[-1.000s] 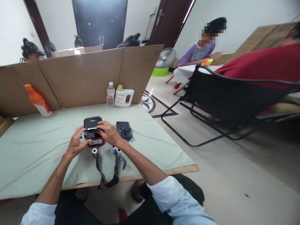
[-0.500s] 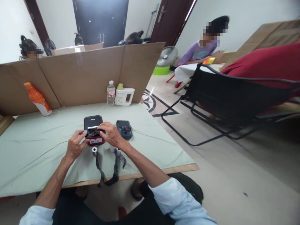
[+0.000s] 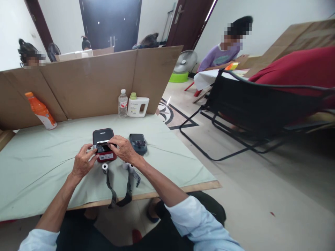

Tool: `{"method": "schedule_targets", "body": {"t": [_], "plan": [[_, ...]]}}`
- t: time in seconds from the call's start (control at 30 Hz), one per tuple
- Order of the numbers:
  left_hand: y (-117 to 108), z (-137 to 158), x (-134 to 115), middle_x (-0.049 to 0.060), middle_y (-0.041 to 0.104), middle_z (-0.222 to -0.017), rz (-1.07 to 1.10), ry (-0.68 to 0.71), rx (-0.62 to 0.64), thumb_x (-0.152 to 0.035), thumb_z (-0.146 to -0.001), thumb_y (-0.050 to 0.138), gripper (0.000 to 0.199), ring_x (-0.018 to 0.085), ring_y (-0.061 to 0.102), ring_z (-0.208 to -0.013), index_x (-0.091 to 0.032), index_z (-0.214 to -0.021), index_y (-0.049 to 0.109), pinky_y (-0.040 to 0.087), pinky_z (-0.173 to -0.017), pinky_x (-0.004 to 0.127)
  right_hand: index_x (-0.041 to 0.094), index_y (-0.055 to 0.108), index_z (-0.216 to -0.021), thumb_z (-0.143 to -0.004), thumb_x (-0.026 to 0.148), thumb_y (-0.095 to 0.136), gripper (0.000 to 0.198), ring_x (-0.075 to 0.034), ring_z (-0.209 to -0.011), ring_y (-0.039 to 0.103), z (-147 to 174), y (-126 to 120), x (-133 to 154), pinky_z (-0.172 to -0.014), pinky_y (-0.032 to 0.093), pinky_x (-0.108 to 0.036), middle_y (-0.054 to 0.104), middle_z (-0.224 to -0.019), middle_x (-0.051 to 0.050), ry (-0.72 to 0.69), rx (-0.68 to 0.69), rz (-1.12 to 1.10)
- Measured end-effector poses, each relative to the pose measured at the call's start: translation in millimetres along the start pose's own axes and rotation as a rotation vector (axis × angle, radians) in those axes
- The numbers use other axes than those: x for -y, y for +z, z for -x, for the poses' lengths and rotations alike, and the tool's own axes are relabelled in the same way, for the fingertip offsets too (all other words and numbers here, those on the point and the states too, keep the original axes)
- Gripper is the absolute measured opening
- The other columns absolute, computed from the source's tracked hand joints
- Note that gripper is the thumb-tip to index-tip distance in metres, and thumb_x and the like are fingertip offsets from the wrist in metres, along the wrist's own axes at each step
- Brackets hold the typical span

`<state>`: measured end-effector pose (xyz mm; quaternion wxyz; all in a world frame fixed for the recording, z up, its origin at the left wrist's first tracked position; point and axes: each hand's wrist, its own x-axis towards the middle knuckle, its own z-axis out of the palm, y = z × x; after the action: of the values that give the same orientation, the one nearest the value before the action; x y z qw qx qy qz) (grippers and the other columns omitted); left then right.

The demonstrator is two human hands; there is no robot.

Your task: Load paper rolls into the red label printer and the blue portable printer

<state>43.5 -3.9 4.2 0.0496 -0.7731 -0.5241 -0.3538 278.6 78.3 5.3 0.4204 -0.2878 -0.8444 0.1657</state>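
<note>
A small black and red label printer (image 3: pixel 103 133) lies on the cloth-covered table before me. My left hand (image 3: pixel 84 161) grips its left edge, thumb and fingers closed at the near corner. With the fingers of my right hand (image 3: pixel 123 148) I pinch a thin dark flap (image 3: pixel 105 143) over the printer's middle; how it joins the body is too small to tell. To the right sits a second dark grey device (image 3: pixel 138 143). Nearer me stands a small white roll (image 3: pixel 105 167) with a black ribbon (image 3: pixel 112 195) trailing over the table edge. More white rolls (image 3: pixel 128 166) are partly behind my right wrist.
An orange bottle (image 3: pixel 40 111), a clear water bottle (image 3: pixel 123 103) and a white jug (image 3: pixel 138 106) stand before a cardboard screen (image 3: pixel 89 83). On the right are a black folding chair (image 3: pixel 235 108), a fan (image 3: pixel 185 62) and a seated person in purple (image 3: pixel 222 55). Other heads show behind the screen.
The dark flap under my right fingers has tilted and now looks thinner, with more of the printer's middle showing. My left hand stays at the printer's edge.
</note>
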Motion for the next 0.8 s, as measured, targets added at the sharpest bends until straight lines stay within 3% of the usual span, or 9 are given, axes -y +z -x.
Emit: {"method": "schedule_targets", "body": {"t": [0.17,0.3,0.57,0.8], "plan": [[-0.9,-18.1,7.5,0.013,0.066,-0.126,0.093,-0.002,0.01,-0.034,-0.091,0.069,0.033,0.029,0.063,-0.117,-0.024,-0.122,0.073,0.053,-0.106,0.048,0.023,0.076,-0.105,-0.099,0.021,0.058,0.019,-0.024,-0.099,0.062,1.8,-0.9,6.4,-0.092,0.05,-0.037,0.069,-0.105,-0.01,-0.071,0.127,0.177],[5.0,-32.8,15.4,0.012,0.069,-0.122,0.102,0.037,0.057,-0.021,-0.087,0.067,0.033,0.029,0.062,-0.116,-0.023,-0.119,0.076,0.052,-0.105,0.049,0.022,0.075,-0.104,-0.098,0.018,0.059,0.017,-0.024,-0.1,0.061,1.2,0.0,8.1,-0.091,0.049,-0.037,0.068,-0.107,-0.011,-0.08,0.15,0.231],[13.6,-42.8,16.8,0.009,0.073,-0.11,0.044,0.073,0.068,-0.02,-0.093,0.063,0.019,0.026,0.064,-0.106,-0.025,-0.098,0.081,0.056,-0.095,0.044,0.021,0.072,-0.099,-0.098,0.013,0.056,0.018,-0.017,-0.089,0.064,0.1,0.7,2.8,-0.078,0.048,-0.027,0.07,-0.103,-0.006,-0.129,0.038,0.22],[13.9,-44.1,9.4,0.01,0.074,-0.111,0.096,0.084,0.094,-0.019,-0.094,0.06,0.018,0.026,0.066,-0.107,-0.022,-0.093,0.078,0.056,-0.096,0.043,0.02,0.068,-0.089,-0.096,0.011,0.054,0.017,-0.017,-0.089,0.065,-1.2,-0.5,4.4,-0.078,0.047,-0.026,0.07,-0.095,-0.006,-0.114,-0.021,0.127]]}}
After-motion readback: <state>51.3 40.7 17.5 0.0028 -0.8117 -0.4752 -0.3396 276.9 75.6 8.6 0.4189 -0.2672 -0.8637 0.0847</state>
